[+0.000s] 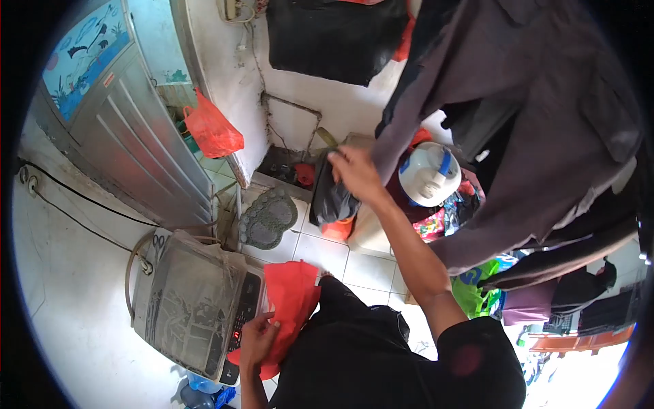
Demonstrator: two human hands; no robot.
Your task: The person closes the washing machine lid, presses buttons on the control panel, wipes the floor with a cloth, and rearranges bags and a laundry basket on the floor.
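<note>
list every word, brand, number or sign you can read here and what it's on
Nothing reads with certainty.
Green bag: large dark lettering, perhaps "G", partly hidden.
Appliance display: red lit marks, too small to read.
Door sticker: print too small to read.

consists of a floor (323, 258) in pale square tiles with darker joints; carries a grey-green foot-shaped mat (268, 218) lying flat and, further right, a cream container (368, 230) beside a partly hidden red-orange item (337, 229).
</note>
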